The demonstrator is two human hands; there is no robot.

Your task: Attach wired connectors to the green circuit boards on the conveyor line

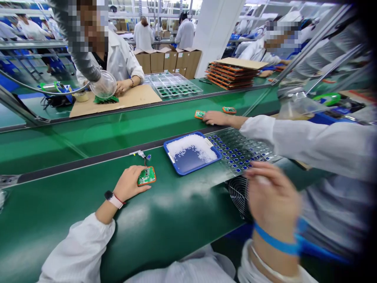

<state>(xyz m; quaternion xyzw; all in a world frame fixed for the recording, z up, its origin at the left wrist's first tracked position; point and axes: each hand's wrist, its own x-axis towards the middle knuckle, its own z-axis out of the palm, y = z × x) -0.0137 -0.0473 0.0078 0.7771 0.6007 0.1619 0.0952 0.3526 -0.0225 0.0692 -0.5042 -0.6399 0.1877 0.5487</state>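
Note:
At the left-centre of the green bench, my left hand holds a green circuit board in an orange frame flat on the surface, thumb and fingers at its edges. A short cable with a small blue-and-white part lies just beyond the board. My right hand, blurred by motion, is raised at the near edge of a clear tray of small blue square parts. Its fingers are drawn together in a pinch; anything between them is too blurred to make out.
A blue tray of white granules stands between my hands. Below the clear tray is a fan with a wire guard. A co-worker's hand reaches across from the right to orange-framed boards on the conveyor belt. Another person sits opposite.

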